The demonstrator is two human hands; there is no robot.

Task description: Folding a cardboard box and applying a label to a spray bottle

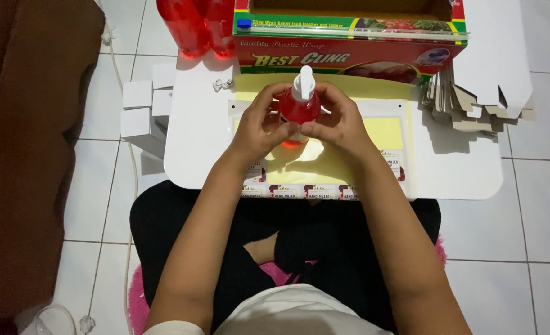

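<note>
**A:** Count?

**B:** One small red bottle [298,107] with a white pump top, in hand. Two larger red bottles [195,25] well beyond the grip, up and to its left, standing at the far edge of the white table [461,174]. One long cling wrap box [349,40], just past the pump top. One yellow sticker sheet [324,164] flat under the hands; a row of labels along its near edge, four or five readable, the rest hidden by the forearms. One stack of flattened cardboard blanks [473,108] to the right of the grip. Three or four small white boxes [143,108] left of the grip, off the table edge, on the tiled floor.

**A:** Contents?

**B:** Small bottle holds red liquid, looks full to the shoulder. Larger bottles also red throughout. Cling wrap box top is open; inside is dark, can't tell what's in it. Small white boxes are closed.

**A:** Hands?

**B:** Left hand [259,127] wraps the bottle's left side, fingers curled round the body, thumb toward the front. Right hand [340,124] mirrors it on the right, fingertips meeting the left's at the bottle's lower front. Both closed on the bottle. Bottle upright, pump top clear above the fingers.

**A:** Bottle position?

**B:** Between both palms, raised above the yellow sheet; red glow on the sheet right below it. Forearms come in from the lap, converging at the grip, wrists just above the sheet's label row.
</note>
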